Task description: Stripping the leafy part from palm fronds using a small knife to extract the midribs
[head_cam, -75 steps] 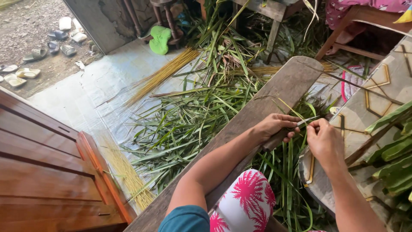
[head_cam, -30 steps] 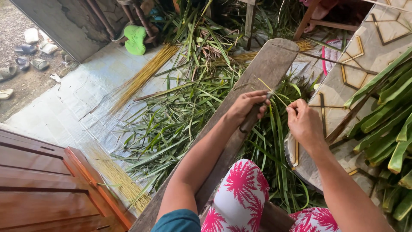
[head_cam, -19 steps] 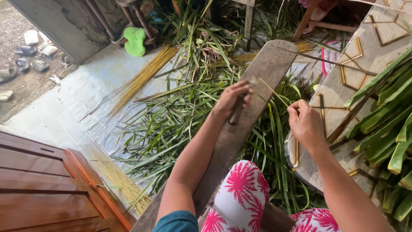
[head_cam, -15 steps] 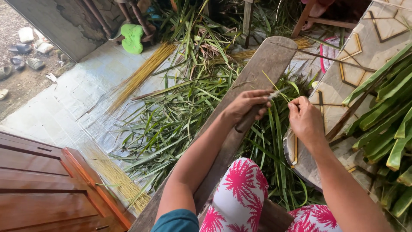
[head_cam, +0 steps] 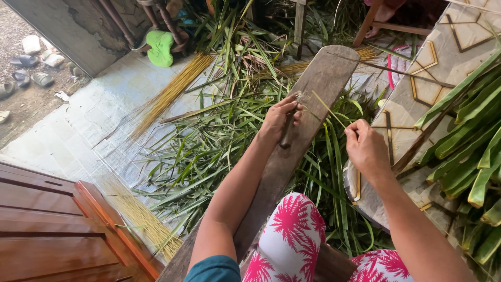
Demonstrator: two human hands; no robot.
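Since half a second ago the left hand (head_cam: pixel 278 119) has swung left, carrying the dark-handled knife (head_cam: pixel 288 130) away from the thin yellow-green leaf rib (head_cam: pixel 329 109), which it had been touching near the right hand (head_cam: pixel 367 150). Left fingers are curled tight around the handle, over the long weathered wooden plank (head_cam: pixel 318 89). Right fingers are pressed together, pinching the rib's near end; it slants up and left, bare and stiff, above the heap of loose green leaf strips (head_cam: pixel 219 141). Whatever blade the knife has is hidden behind the left fingers and hard to make out.
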